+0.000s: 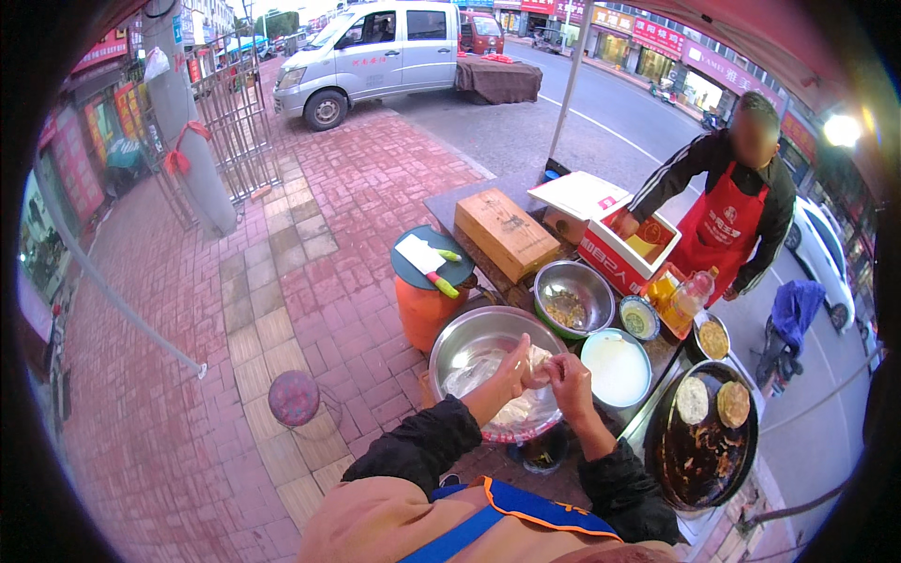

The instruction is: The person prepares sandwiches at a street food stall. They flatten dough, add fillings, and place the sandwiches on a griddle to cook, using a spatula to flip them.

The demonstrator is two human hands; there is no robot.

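Both my hands are over a large metal bowl (pixel 449 349), whose inside is smeared with pale dough. My left hand (pixel 512 373) is closed around one side of a soft, whitish piece of dough (pixel 538 367). On the other side, my right hand (pixel 571 383) pinches the same piece with its fingertips. More dough (pixel 518 409) lies in the bowl below, partly hidden by my hands. Just right of the bowl is a round basin (pixel 617 368) with a smooth white surface. A smaller metal bowl (pixel 601 286) behind it holds chopped food.
A black pan (pixel 699 460) at right holds a pale flatbread (pixel 693 401) and a browned one (pixel 733 404). Cleavers lie on an orange bucket (pixel 424 314). A wooden box (pixel 507 233) stands behind. Beyond an oil bottle (pixel 694 291), a person in a red apron (pixel 727 211) reaches into a carton (pixel 610 253).
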